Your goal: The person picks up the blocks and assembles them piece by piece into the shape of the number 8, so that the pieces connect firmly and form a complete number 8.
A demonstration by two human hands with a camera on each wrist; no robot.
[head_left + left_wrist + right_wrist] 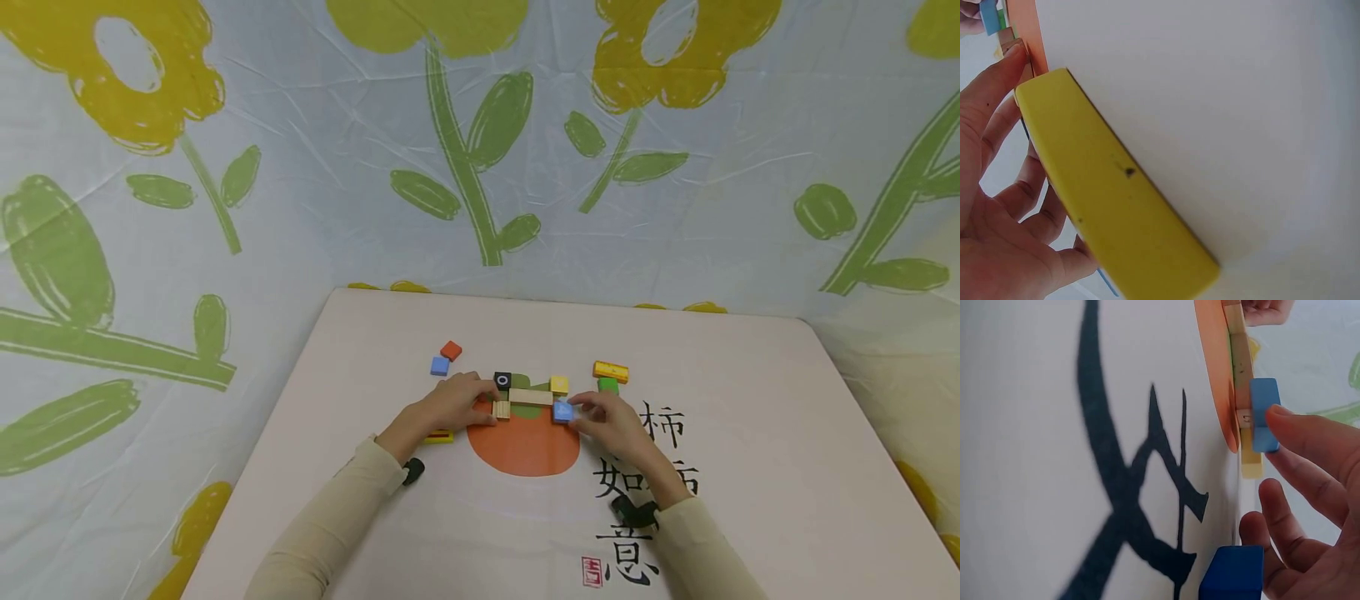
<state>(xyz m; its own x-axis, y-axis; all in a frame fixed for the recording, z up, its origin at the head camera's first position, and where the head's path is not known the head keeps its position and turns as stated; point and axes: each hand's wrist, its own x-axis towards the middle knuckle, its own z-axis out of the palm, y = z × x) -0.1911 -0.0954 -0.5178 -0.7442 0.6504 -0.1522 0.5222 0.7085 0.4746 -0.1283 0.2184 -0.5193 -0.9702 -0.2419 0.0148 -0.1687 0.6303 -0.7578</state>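
Note:
My left hand (456,403) pinches a small pale wooden block (501,410) between thumb and forefinger, at the left end of a long wooden block (531,397). At the other end my right hand (613,425) grips a blue block (562,412) with thumb and forefinger. In the right wrist view this blue block (1264,412) overlaps a wooden piece (1244,419) bearing a mark. A black block with a white ring (502,380) and a yellow block (558,384) stand just behind the row.
A yellow block (1110,181) lies beside my left palm, and a dark blue block (1235,575) is below my right fingers. Red (451,350) and blue (440,366) blocks lie back left; yellow-orange (611,372) and green (608,385) ones back right. A printed cloth hangs behind the table (787,467).

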